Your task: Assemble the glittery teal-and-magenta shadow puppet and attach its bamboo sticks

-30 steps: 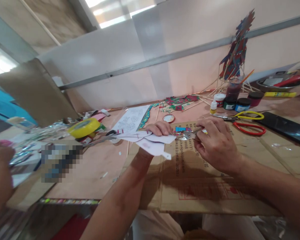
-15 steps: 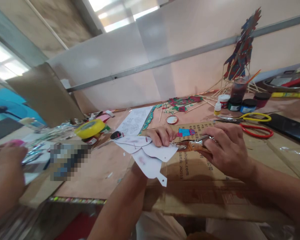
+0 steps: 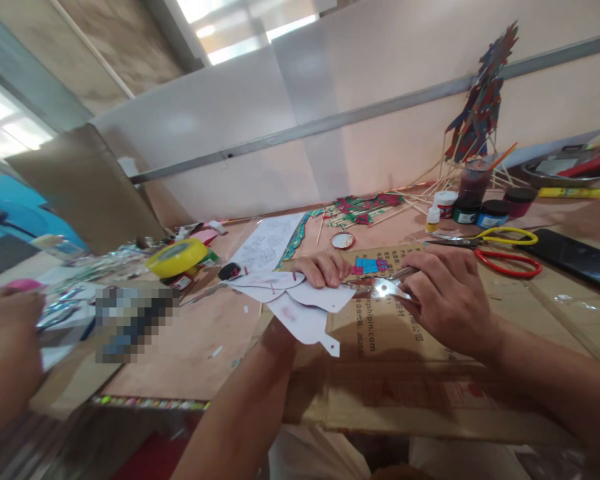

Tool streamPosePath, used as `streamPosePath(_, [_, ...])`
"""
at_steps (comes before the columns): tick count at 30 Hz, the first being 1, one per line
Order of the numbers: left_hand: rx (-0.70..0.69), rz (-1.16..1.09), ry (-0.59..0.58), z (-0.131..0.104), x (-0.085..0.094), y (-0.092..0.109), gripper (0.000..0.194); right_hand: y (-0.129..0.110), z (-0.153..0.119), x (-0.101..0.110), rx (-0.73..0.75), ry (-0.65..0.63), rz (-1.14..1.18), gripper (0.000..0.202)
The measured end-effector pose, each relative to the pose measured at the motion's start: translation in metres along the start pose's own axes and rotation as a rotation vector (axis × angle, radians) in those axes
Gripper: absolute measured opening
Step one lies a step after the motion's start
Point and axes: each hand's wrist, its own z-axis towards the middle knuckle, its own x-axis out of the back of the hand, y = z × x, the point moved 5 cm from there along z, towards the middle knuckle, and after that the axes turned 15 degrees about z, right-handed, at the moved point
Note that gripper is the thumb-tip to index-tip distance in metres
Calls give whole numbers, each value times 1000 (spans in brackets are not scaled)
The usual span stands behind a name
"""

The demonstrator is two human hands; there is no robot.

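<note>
White paper cutouts (image 3: 300, 313), joined in overlapping pieces with small red marks, are pinched in my left hand (image 3: 324, 269) above the cardboard (image 3: 350, 393). My right hand (image 3: 447, 293) is closed round the handles of metal pliers (image 3: 384, 287). The jaws of the pliers point left and reach the right edge of the paper, close to my left fingertips; what lies between them is too small to tell. Just beyond the pliers a small blue and pink painted figure (image 3: 371, 266) lies on the cardboard.
Scissors with yellow and red handles (image 3: 507, 253), a black phone (image 3: 580, 262) and paint jars (image 3: 493, 213) stand or lie at the right. Yellow tape (image 3: 176, 258) and a printed sheet (image 3: 270, 240) are at the left. Another person's hand (image 3: 13, 327) is at the far left.
The pliers have turned a little, and their pivot now shines. The tail of the paper cutouts has risen slightly and shifted right. The other person's hand has moved a little left.
</note>
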Motion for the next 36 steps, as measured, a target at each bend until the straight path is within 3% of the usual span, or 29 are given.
streamPosePath(4, [139, 31, 52, 1, -6, 6, 53, 0, 2, 1, 22, -24, -13, 14])
streamPosePath(11, [105, -17, 33, 1, -2, -4, 49, 4, 7, 0, 22, -50, -11, 16])
streamPosePath(16, [194, -14, 66, -4, 3, -11, 20, 8, 9, -1, 21, -45, 0, 24])
streamPosePath(18, [231, 12, 94, -6, 4, -11, 20, 9, 9, -3, 3, -58, 23, 26])
streamPosePath(22, [415, 76, 301, -11, 11, -19, 23, 16, 5, -11, -130, -95, 73, 22])
streamPosePath(25, [514, 60, 424, -15, 11, -25, 30, 22, 2, -23, -264, -255, 131, 24])
streamPosePath(29, [538, 70, 480, -15, 6, -28, 35, 28, -3, -35, -440, -427, 180, 32])
streamPosePath(36, [597, 84, 485, -17, 6, -34, 45, 32, -7, -40, -576, -495, 184, 32])
